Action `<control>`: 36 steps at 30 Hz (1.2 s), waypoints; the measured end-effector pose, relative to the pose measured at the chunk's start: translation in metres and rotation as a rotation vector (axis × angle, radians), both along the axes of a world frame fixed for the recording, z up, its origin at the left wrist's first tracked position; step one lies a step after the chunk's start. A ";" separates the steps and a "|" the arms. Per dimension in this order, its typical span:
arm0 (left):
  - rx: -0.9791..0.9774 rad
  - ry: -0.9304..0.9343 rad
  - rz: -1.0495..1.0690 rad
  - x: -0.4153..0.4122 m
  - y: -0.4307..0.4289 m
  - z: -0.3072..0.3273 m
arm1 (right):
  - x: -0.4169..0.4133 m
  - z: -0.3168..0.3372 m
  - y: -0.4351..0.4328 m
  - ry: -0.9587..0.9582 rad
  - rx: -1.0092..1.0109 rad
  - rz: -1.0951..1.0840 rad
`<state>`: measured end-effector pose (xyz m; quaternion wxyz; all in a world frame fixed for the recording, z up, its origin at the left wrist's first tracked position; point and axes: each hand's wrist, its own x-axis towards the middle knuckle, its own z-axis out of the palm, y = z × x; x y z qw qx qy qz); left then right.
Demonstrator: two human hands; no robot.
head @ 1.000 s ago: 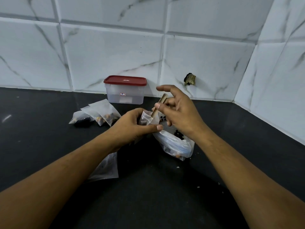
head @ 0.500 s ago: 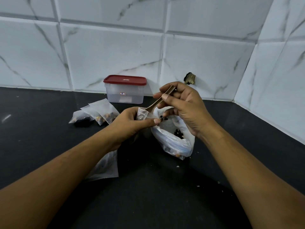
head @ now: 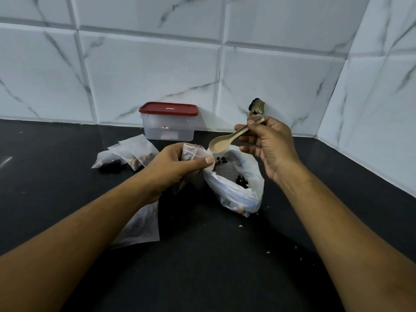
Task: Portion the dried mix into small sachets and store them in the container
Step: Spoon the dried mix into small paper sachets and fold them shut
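Note:
My left hand (head: 173, 167) pinches a small clear sachet (head: 191, 153) at its mouth, held upright above the counter. My right hand (head: 270, 145) holds a beige spoon (head: 227, 140) by the handle, its empty bowl just right of the sachet's mouth. Below them stands a larger open plastic bag (head: 238, 194) with dark dried mix inside. A clear container with a red lid (head: 168, 121) sits shut against the wall behind. Filled sachets (head: 132, 154) lie in a small pile left of my left hand.
Flat clear sachets (head: 141, 228) lie on the black counter (head: 213, 266) under my left forearm. Crumbs dot the counter at the right. Tiled walls meet in a corner at the right, with a dark hole (head: 256, 106) in the back wall.
My right hand has lifted the spoon out of the sachet's mouth and drawn it up and to the right; its bowl now shows empty. My left hand keeps its hold on the sachet.

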<state>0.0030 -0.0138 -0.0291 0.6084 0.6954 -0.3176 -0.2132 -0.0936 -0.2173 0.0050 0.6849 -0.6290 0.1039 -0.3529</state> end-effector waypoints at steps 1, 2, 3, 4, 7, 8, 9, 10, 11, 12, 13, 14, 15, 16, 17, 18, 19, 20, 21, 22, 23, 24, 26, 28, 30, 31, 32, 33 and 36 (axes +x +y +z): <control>-0.002 0.014 -0.008 -0.001 0.001 0.001 | 0.000 -0.001 -0.004 0.018 -0.039 -0.039; 0.005 0.024 -0.020 -0.001 0.002 0.002 | 0.001 -0.003 -0.007 0.048 -0.087 -0.076; 0.017 0.026 -0.034 -0.002 0.002 0.004 | 0.001 -0.005 -0.011 0.085 -0.133 -0.106; 0.028 0.023 -0.053 -0.003 0.003 0.005 | 0.002 -0.007 -0.013 0.125 -0.172 -0.126; 0.052 0.024 -0.109 -0.003 0.005 0.006 | 0.003 -0.015 -0.018 0.205 -0.259 -0.131; 0.060 0.031 -0.120 -0.003 0.006 0.007 | 0.003 -0.017 -0.019 0.215 -0.276 -0.121; 0.067 0.032 -0.126 -0.002 0.006 0.007 | 0.003 -0.018 -0.019 0.221 -0.283 -0.106; 0.074 0.028 -0.128 -0.002 0.006 0.007 | 0.003 -0.020 -0.020 0.228 -0.284 -0.091; 0.079 0.020 -0.127 -0.002 0.006 0.006 | 0.003 -0.021 -0.021 0.239 -0.288 -0.082; 0.080 0.014 -0.126 -0.002 0.006 0.006 | 0.004 -0.023 -0.022 0.256 -0.299 -0.082; 0.077 0.012 -0.126 -0.001 0.006 0.006 | 0.004 -0.023 -0.023 0.279 -0.319 -0.086; 0.071 0.015 -0.127 -0.002 0.006 0.006 | 0.004 -0.024 -0.024 0.305 -0.341 -0.089; 0.065 0.019 -0.130 -0.002 0.006 0.006 | 0.004 -0.024 -0.025 0.329 -0.359 -0.081; 0.062 0.021 -0.134 -0.002 0.006 0.007 | 0.004 -0.023 -0.025 0.349 -0.371 -0.065; 0.062 0.021 -0.135 -0.003 0.006 0.007 | 0.003 -0.023 -0.025 0.365 -0.377 -0.044; 0.061 0.021 -0.136 -0.003 0.006 0.006 | 0.003 -0.022 -0.025 0.382 -0.382 -0.022; 0.060 0.020 -0.137 -0.003 0.006 0.006 | 0.002 -0.021 -0.025 0.401 -0.387 -0.001; 0.062 0.016 -0.136 -0.004 0.007 0.006 | 0.002 -0.021 -0.025 0.422 -0.396 0.016; 0.066 0.012 -0.134 -0.004 0.007 0.006 | 0.001 -0.020 -0.025 0.442 -0.406 0.029; 0.070 0.011 -0.132 -0.003 0.007 0.006 | 0.001 -0.021 -0.025 0.457 -0.417 0.038; 0.071 0.012 -0.132 -0.003 0.007 0.006 | 0.002 -0.022 -0.025 0.465 -0.424 0.040; 0.072 0.011 -0.133 -0.004 0.007 0.006 | 0.002 -0.022 -0.026 0.463 -0.427 0.036; 0.074 0.009 -0.136 -0.003 0.007 0.006 | 0.003 -0.024 -0.026 0.452 -0.441 0.027; 0.076 0.008 -0.137 -0.003 0.007 0.006 | 0.002 -0.023 -0.025 0.464 -0.460 0.034; 0.079 0.004 -0.134 -0.003 0.007 0.006 | 0.002 -0.022 -0.025 0.481 -0.474 0.050; 0.080 0.004 -0.134 -0.004 0.007 0.006 | 0.001 -0.022 -0.024 0.484 -0.477 0.055; 0.080 0.002 -0.138 -0.003 0.006 0.006 | 0.001 -0.022 -0.024 0.485 -0.476 0.053; 0.081 0.000 -0.141 -0.004 0.006 0.006 | 0.002 -0.022 -0.024 0.483 -0.475 0.046; 0.079 -0.003 -0.144 -0.004 0.006 0.006 | 0.004 -0.025 -0.024 0.477 -0.455 -0.002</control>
